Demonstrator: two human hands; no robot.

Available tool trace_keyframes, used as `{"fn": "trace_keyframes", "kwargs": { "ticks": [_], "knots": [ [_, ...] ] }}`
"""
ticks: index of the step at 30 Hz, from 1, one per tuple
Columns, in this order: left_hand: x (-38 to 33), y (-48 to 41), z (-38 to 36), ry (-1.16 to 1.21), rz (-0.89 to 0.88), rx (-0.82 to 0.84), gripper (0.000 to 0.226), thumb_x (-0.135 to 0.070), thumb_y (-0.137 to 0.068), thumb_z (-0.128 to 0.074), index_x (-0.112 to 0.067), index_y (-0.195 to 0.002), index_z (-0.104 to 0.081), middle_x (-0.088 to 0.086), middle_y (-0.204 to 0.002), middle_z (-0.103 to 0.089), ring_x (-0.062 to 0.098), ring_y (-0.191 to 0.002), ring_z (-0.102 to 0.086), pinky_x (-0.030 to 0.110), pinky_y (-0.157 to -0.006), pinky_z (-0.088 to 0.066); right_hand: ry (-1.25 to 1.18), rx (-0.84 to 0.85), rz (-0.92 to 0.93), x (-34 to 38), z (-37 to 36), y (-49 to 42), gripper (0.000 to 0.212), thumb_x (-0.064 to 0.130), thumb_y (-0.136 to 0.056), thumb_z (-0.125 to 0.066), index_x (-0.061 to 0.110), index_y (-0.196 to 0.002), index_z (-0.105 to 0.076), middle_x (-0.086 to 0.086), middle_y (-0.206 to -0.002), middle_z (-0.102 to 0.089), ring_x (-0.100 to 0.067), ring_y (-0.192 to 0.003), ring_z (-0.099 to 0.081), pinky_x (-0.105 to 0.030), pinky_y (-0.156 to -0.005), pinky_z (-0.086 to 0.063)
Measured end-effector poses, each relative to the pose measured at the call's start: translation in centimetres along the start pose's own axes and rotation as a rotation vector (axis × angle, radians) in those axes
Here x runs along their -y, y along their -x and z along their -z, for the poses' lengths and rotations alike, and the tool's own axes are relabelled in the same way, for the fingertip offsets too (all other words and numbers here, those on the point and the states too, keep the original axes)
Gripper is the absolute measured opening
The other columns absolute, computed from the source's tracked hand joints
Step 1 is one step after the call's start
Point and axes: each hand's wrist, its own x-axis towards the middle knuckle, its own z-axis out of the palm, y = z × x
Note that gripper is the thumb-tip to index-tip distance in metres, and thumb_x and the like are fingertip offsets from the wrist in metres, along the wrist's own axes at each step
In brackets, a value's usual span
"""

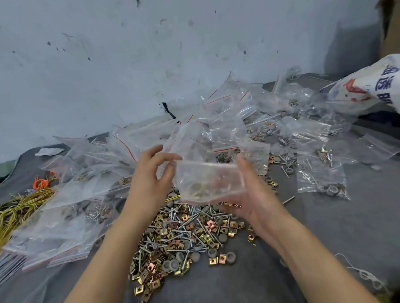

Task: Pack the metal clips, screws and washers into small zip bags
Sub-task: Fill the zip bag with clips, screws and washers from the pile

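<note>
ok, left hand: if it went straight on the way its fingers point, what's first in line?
The small zip bag: the left hand pinches its top-left corner, fingers pointing right across it. Past the bag, probably the thumb of the right hand, though depth is unclear.

a makeshift packing workshop: scuffed wall (112, 62), grey cloth (371, 220) underneath, loose hardware heap (178, 239), piled zip bags (227, 114), cardboard box (399, 22).
</note>
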Motion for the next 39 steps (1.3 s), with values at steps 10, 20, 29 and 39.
{"fn": "trace_keyframes", "kwargs": {
  "ticks": [10,20,29,39],
  "knots": [
    [0.9,4.8,-0.6,0.634,0.623,-0.206,0.029,-0.028,-0.1,-0.053,-0.011,-0.124,-0.057,0.01,-0.12,-0.064,0.022,-0.101,-0.068,0.031,-0.08,-0.057,-0.2,-0.103,0.019,-1.7,-2.4,0.8,0.027,0.026,-0.105,-0.052,0.02,-0.109,-0.078,-0.005,-0.1,-0.078,-0.019,-0.076,-0.074,-0.03,-0.063,-0.06],
    [-3.0,7.5,-3.8,1.022,0.536,0.16,0.024,-0.022,-0.1,-0.055,-0.006,-0.104,-0.072,0.012,-0.099,-0.075,0.019,-0.081,-0.071,0.026,-0.064,-0.056,-0.082,-0.286,0.292,-4.1,-4.8,2.1,0.029,0.028,-0.109,-0.045,0.028,-0.114,-0.074,0.001,-0.107,-0.078,-0.018,-0.104,-0.074,-0.03,-0.09,-0.058],
    [-0.5,7.7,-2.1,0.569,0.316,0.412,0.018,-0.02,-0.094,-0.063,-0.02,-0.113,-0.063,0.002,-0.1,-0.074,0.024,-0.088,-0.071,0.029,-0.064,-0.057,-0.469,-0.153,-0.096,-3.5,-1.8,0.4,0.039,0.046,-0.101,-0.052,0.018,-0.123,-0.067,0.001,-0.109,-0.077,-0.016,-0.086,-0.076,-0.038,-0.067,-0.063],
    [0.2,5.9,-2.3,0.234,0.137,-0.079,0.007,-0.032,-0.095,-0.06,-0.033,-0.089,-0.063,-0.015,-0.079,-0.067,0.004,-0.063,-0.061,0.016,-0.054,-0.046,-0.388,-0.194,-0.113,-3.5,-1.2,0.1,0.018,0.025,-0.102,-0.057,0.021,-0.111,-0.072,0.0,-0.102,-0.079,-0.012,-0.078,-0.076,-0.023,-0.057,-0.058]
  ]
}}
